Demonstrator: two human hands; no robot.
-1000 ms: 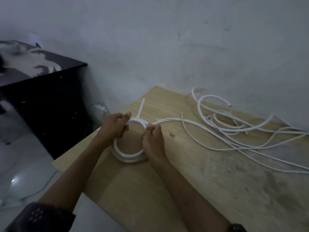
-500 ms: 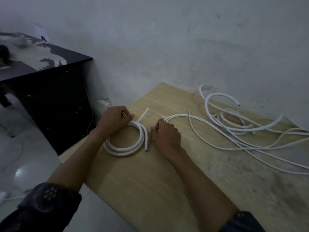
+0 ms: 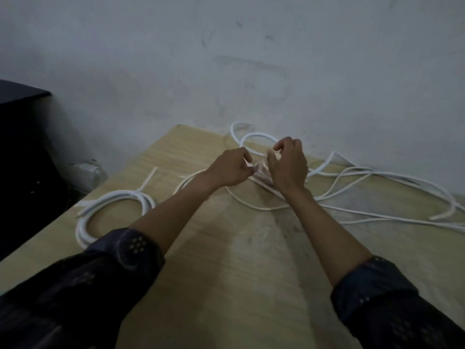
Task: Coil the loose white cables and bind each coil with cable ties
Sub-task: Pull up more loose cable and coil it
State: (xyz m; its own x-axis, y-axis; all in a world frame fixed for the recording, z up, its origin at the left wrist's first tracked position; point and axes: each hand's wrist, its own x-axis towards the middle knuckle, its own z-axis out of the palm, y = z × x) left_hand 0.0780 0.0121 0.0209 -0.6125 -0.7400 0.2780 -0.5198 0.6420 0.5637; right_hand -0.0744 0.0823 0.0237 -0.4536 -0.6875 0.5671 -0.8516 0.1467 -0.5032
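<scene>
Coil [image 3: 113,212] lies at left of tabletop [image 3: 251,273], tie [image 3: 148,178] sticking out. My left hand [image 3: 230,168] and right hand [image 3: 289,165] pinch blurred strands amid loose cables [image 3: 377,195] near wall

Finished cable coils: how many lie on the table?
1. The bound coil lies at the table's left edge, apart from both hands; the sleeve hides its near side.
</scene>
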